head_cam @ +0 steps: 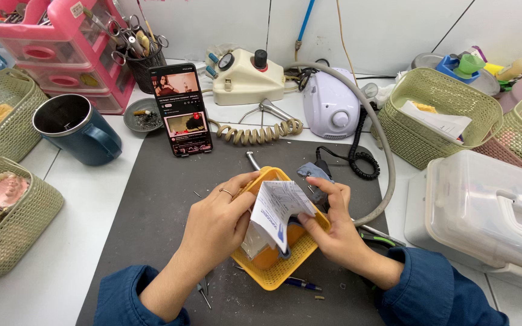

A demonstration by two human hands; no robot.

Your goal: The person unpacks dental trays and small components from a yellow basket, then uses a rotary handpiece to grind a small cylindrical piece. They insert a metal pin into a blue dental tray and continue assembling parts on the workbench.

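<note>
- A dark grey rectangular work mat [152, 205] is laid over the white bench, apparently to protect it; the work is centred on it.
- A small yellow perforated plastic basket [285, 265] is rested on the mat between both hands; an orange object and a clear bag are seen inside it.
- A folded white printed paper slip [276, 211] is held upright over the basket, presumably for reading or sorting.
- The left hand [215, 226] is curled around the basket's near rim and the slip's edge.
- The right hand [333, 226] is closed on the slip, fingers pinching its far side.
- A black smartphone [182, 110] is propped upright behind the mat for viewing.
</note>
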